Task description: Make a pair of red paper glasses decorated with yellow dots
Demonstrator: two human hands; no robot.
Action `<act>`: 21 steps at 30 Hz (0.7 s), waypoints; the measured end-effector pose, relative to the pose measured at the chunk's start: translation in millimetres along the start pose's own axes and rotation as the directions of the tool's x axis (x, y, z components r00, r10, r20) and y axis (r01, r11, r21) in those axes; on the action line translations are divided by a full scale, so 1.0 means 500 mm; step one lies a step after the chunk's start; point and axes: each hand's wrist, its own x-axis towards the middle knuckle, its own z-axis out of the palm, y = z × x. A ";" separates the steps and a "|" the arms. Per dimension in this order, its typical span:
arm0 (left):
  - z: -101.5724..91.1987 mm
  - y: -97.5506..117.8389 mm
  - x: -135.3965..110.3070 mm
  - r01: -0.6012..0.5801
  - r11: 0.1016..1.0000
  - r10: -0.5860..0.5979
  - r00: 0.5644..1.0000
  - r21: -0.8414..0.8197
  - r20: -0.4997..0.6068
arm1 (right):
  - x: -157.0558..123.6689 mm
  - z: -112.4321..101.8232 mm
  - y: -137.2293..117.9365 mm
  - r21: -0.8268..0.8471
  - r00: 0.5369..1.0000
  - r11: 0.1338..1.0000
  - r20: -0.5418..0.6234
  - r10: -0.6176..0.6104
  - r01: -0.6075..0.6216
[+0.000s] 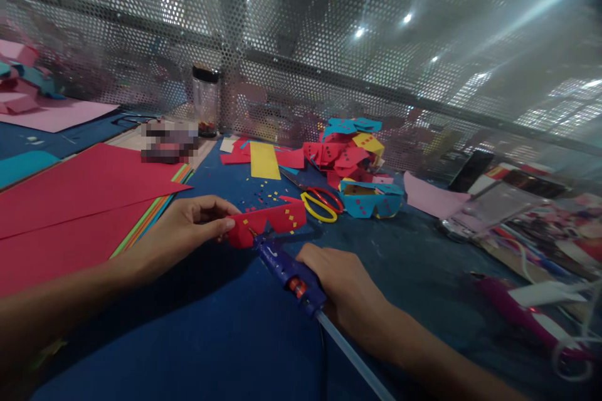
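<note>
My left hand pinches the left end of a red paper mask between thumb and fingers. Small yellow squares dot the mask, mostly on its right side. A blue hot glue gun is gripped in my right hand, and a clear glue stick sticks out of its rear. The gun's nozzle meets the mask's left part; whether it touches the paper I cannot tell. Tiny paper squares lie scattered just behind the mask. Scissors with red and yellow handles rest beyond its right end.
Several red, blue and yellow paper masks are piled at the back, with a blue mask in front. Red sheets cover the left side. A lidded jar stands by the perforated metal screen. A purple glue gun lies right.
</note>
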 end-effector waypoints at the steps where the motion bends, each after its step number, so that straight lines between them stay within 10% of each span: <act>1: 0.000 0.000 0.000 0.001 1.000 -0.001 1.000 -0.001 0.002 | 0.000 -0.001 0.000 0.001 1.000 1.000 -0.005 -0.002 0.002; 21: -0.006 -0.012 0.003 0.014 1.000 -0.013 1.000 -0.021 0.002 | -0.007 0.021 0.024 0.099 0.994 0.995 -0.102 0.028 -0.018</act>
